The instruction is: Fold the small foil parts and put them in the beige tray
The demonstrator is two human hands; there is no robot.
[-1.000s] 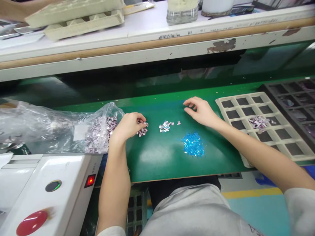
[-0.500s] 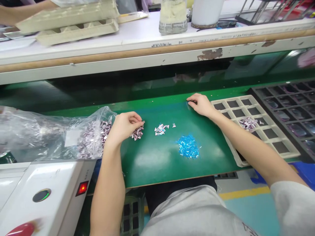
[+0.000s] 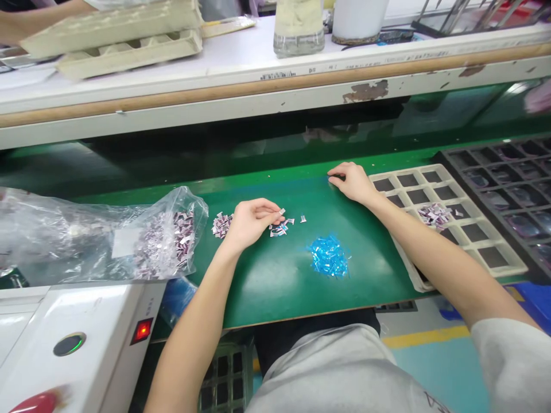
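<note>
My left hand pinches a small pale rectangular piece between thumb and fingers. It hovers at a loose group of small white-and-dark printed pieces on the green work surface. One similar piece lies apart, just to the right. Partly behind my left hand is a pile of purplish pieces. My right hand rests near the far side of the surface, thumb and fingertips drawn together; what they hold, if anything, is too small to make out. Nearer me sits a heap of shiny blue strips.
A clear plastic bag of similar pieces lies at left, behind a white machine with a lit red switch. On the right are a beige compartment tray and a black tray. Across the back runs a raised shelf.
My left hand has moved right from the purplish pile to the loose printed pieces, carrying a small piece. More of the purplish pile now shows. My right hand has stayed in place.
</note>
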